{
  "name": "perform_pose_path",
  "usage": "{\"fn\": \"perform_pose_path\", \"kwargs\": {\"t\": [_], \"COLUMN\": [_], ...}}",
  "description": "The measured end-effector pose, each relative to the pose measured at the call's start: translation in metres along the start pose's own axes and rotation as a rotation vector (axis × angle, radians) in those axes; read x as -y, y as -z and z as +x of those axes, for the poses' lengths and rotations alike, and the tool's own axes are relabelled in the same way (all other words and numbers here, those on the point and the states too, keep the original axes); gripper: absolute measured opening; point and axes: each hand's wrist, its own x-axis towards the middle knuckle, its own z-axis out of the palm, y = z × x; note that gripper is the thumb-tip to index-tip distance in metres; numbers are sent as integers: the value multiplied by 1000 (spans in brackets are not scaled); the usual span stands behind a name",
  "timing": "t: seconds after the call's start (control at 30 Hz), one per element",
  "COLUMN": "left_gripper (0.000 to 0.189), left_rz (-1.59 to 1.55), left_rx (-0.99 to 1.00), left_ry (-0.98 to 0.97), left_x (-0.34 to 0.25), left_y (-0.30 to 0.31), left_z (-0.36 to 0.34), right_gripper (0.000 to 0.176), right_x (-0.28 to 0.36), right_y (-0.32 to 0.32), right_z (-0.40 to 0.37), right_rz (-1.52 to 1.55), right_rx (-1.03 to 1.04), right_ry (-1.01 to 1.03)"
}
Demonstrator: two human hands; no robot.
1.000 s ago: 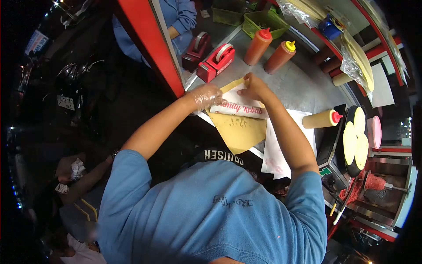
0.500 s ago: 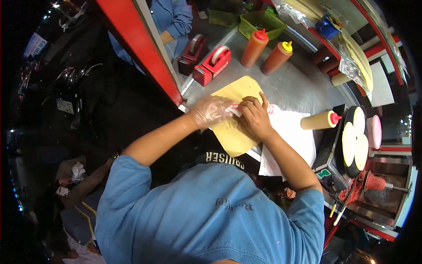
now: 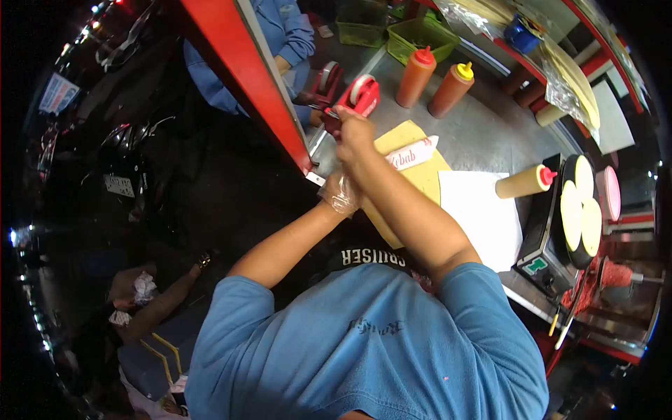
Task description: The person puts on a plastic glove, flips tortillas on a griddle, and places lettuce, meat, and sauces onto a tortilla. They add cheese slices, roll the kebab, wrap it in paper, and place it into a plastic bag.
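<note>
My bare right hand [image 3: 355, 133] is closed over the front end of a red tape dispenser [image 3: 364, 98]. Any strip of tape between its fingers is hidden. Just below it, my left hand [image 3: 341, 192], in a clear plastic glove, is near my right forearm; its fingers are mostly out of sight. A white paper-wrapped roll printed "Kebab" [image 3: 414, 154] lies on a yellow sheet [image 3: 428, 183], touched by neither hand. To its right are white paper sheets [image 3: 479, 217].
Two sauce bottles, red-capped [image 3: 416, 78] and yellow-capped [image 3: 451, 89], stand behind. A pale sauce bottle [image 3: 521, 183] lies near a griddle with flatbreads [image 3: 581, 210]. A green basket [image 3: 423, 38] is at the back. A red post [image 3: 259, 84] borders the counter's left side.
My right hand has left the wrapped roll and reached left to the tape dispenser. My left hand has also come off the roll and moved lower. The roll now lies alone on the yellow sheet.
</note>
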Motion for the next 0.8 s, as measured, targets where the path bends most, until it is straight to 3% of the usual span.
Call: {"fn": "perform_pose_path", "kwargs": {"t": [0.03,0.07,0.13,0.17,0.2,0.27,0.3,0.33,0.4,0.43,0.47,0.53,0.6,0.63,0.67,0.7,0.73,0.8], "left_gripper": [54,59,60,56,50,33,31,29,26,26,36,47,63,77,77,82,87,85], "left_rz": [-176,-35,-436,-480,-282,-47,49,-98,-226,-222,-218,-217,-134,-148,-143,-281,-418,-573], "left_rx": [93,-64,165,240,194,107,399,87,-176,-190,-141,-77,202,228,227,281,334,199], "left_ry": [113,-43,202,246,182,44,68,-37,-146,-141,-110,-84,243,252,247,406,560,378], "left_x": [-7,8,7,-5,-12,-9,-12,-16,-20,-19,-18,-21,-27,-28,-35,-48,-57,-70], "left_y": [12,-19,-15,14,15,11,18,22,22,22,22,21,24,28,38,53,62,70], "left_z": [-2,-6,-5,-1,-8,-1,7,9,5,7,5,4,11,15,23,31,34,28], "right_gripper": [8,3,9,12,10,11,13,15,20,22,24,33,47,49,51,51,49,38], "right_x": [-5,-22,-27,-28,-19,5,30,57,78,88,92,71,59,65,79,74,64,55], "right_y": [-7,-10,-1,9,18,42,54,66,104,111,118,144,143,143,132,140,152,168], "right_z": [-16,-14,-36,-28,-21,3,-5,-15,-27,-41,-59,-72,-99,-109,-125,-127,-123,-126], "right_rz": [137,108,-528,-710,-938,-1222,-1259,-1292,-958,-906,-847,-1098,-1288,-1278,-1268,-1259,-972,-545], "right_rx": [73,30,-44,-91,-51,199,281,364,410,300,188,147,-5,-43,-77,-79,-44,98], "right_ry": [97,185,415,445,354,364,248,131,150,185,212,165,129,26,-77,-74,-20,178]}}
